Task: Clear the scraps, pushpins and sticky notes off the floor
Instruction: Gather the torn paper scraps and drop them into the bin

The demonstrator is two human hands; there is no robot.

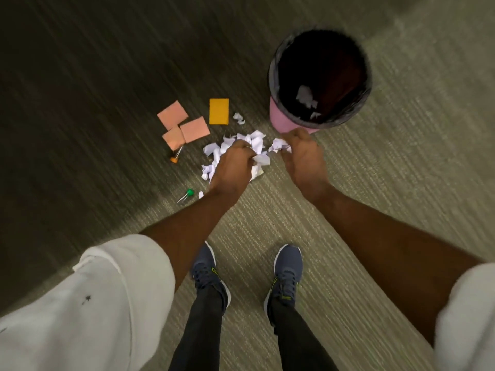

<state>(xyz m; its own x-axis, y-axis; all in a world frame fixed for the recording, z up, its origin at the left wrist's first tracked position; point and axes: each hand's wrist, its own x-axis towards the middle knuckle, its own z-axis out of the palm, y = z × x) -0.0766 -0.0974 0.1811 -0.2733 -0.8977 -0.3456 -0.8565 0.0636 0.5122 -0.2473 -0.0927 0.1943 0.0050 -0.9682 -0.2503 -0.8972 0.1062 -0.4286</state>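
Farthest out to the left of my left hand, three flat salmon-pink square sticky notes lie overlapping on the grey ribbed carpet floor; being thin and limp, I judge they want a fingernail under a free edge, not a pinch from above. Just nearer lies the orange-headed pushpin, head toward me and needle pointing away toward the notes, and below my left wrist the green-headed pushpin lies with its needle aimed down and left; both are small, hard and sharp, so I would take each by its plastic head. Above my left hand sits the flat amber-yellow rectangular sticky note, long axis running away from me, with one small stray crumpled white scrap just right of it. My left hand is clenched on a bunch from the heap of crumpled white paper scraps lying under and between both hands; they are light and springy and have no clear axis, so gathering by the fistful suits them. My right hand is closed on another white wad. Just beyond its knuckles stands the round pink wastebasket with a dark liner, some white paper inside.
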